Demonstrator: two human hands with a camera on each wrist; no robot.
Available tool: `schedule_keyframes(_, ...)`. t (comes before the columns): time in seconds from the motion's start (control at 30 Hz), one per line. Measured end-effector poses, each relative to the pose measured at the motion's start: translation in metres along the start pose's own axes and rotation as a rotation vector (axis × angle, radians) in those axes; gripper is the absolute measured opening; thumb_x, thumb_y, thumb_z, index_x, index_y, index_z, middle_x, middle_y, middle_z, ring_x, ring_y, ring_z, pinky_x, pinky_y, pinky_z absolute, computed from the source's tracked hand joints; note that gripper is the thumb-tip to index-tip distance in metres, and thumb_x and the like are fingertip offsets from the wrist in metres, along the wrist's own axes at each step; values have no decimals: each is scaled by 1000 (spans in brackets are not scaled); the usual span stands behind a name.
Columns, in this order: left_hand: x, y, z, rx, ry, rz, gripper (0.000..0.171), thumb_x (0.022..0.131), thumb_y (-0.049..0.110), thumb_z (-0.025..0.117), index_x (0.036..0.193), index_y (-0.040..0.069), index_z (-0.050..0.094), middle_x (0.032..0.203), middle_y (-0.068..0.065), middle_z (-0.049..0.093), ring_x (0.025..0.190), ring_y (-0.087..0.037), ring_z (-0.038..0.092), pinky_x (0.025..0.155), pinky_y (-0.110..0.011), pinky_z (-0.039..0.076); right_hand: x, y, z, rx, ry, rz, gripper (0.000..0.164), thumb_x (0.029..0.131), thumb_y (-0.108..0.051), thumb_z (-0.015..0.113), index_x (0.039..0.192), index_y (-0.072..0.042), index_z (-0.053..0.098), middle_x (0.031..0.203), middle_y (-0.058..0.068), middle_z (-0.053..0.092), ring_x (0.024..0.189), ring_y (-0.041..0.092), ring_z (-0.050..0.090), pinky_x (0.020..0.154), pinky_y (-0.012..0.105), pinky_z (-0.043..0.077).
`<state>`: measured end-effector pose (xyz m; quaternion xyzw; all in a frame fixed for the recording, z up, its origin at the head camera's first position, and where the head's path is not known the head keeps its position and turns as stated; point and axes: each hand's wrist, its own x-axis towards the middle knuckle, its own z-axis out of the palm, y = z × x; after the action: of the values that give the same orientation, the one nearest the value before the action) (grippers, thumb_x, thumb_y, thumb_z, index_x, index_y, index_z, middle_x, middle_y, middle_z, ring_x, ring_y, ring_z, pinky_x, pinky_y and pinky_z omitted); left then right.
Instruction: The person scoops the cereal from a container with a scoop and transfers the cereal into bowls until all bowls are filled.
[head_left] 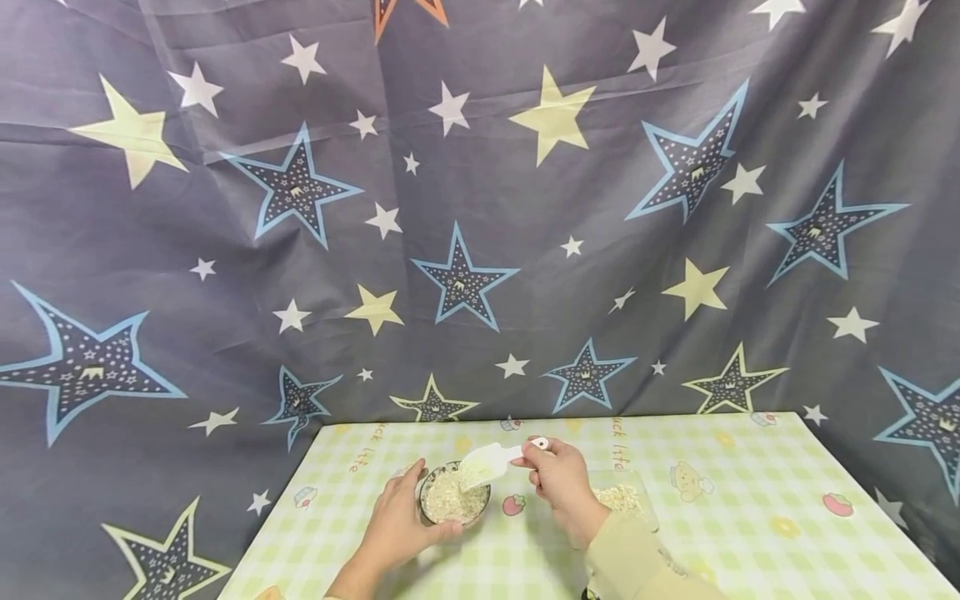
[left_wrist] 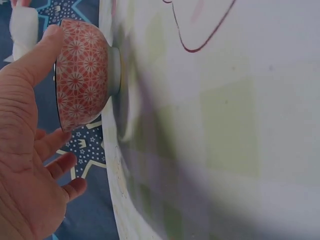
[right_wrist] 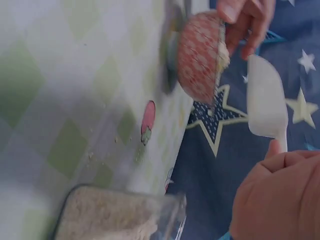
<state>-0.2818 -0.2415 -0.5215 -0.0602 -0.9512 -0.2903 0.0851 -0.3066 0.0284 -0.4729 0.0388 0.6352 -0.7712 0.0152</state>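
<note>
My left hand [head_left: 395,517] holds a red-patterned bowl [left_wrist: 82,75] between thumb and fingers, with the thumb at its rim. Pale flakes like rolled oats [head_left: 444,500] fill much of the bowl, which stands upright on the table. In my right hand [head_left: 564,487] is the handle of a white plastic scoop [head_left: 486,463]. The scoop's blade is tilted over the bowl's right side, above the flakes. Beside the right wrist stands a clear container [right_wrist: 177,212] with more flakes [right_wrist: 102,215] in it, partly hidden by the hand and sleeve in the head view.
A green-checked cloth [head_left: 750,533] with printed pictures covers the table. A few crumbs [right_wrist: 116,140] lie between bowl and container. Behind the table's far edge hangs a dark curtain [head_left: 480,367] with stars.
</note>
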Motion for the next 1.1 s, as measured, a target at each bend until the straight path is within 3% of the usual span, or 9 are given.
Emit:
schedule_keyframes(0.2,2,7,4,-6,-1,23,132,64,67,96,163,2,37,154,-15,60,144,-44,50,118,-71,41,-10,-1,12,-170,-47,-223,26,99,-9,74,123,1,71,89,20,81,46,4,45,45,16,39)
schedule_keyframes(0.27,2,8,5,-3,-1,28,132,64,67,96,163,2,37,154,-15,61,144,-44,50,118,-71,40,-13,-2,12,-240,-75,-308,23,99,-11,75,121,-4,73,80,18,78,44,3,43,43,17,39)
schedule_keyframes(0.37,3,10,6,7,10,38,131,64,66,96,162,2,38,153,-14,62,144,-44,51,119,-70,40,-16,-1,11,-294,-125,-374,19,100,-15,75,119,-12,75,69,9,72,42,4,44,41,22,49)
schedule_keyframes(0.5,4,10,6,13,26,51,129,64,65,97,161,1,40,151,-14,63,142,-43,53,118,-69,41,-18,-1,9,-347,-166,-441,17,101,-17,74,118,-14,76,71,3,73,42,5,50,44,30,59)
schedule_keyframes(0.6,5,9,7,13,26,56,129,65,65,96,161,1,40,151,-14,63,141,-44,54,118,-69,42,-18,-3,8,-363,-121,-476,18,100,-15,75,118,-13,76,73,7,75,42,2,49,43,23,53)
schedule_keyframes(0.73,4,9,7,2,0,38,130,66,69,94,163,3,38,155,-15,60,144,-44,51,119,-70,40,-18,-15,-6,-214,26,-345,22,99,-11,76,121,-9,74,81,13,80,45,2,46,44,17,41)
schedule_keyframes(0.83,1,9,5,-6,-15,21,131,67,72,91,165,4,36,158,-15,56,147,-45,47,119,-72,40,-15,-28,-34,-96,144,-205,26,100,-12,75,124,-4,71,86,6,83,47,2,45,45,16,37)
schedule_keyframes(0.93,-3,8,1,3,-15,20,129,70,74,89,165,5,36,161,-16,53,149,-46,46,118,-73,40,-16,-38,-77,-108,230,-140,31,101,-17,73,128,-2,69,82,-5,82,49,1,47,45,16,36)
schedule_keyframes(1.1,-10,8,-7,24,-8,32,123,74,70,88,165,5,36,163,-19,50,150,-46,44,118,-75,39,-29,-39,-143,-271,307,-68,40,103,-22,71,136,1,65,75,-17,78,52,3,52,46,17,39)
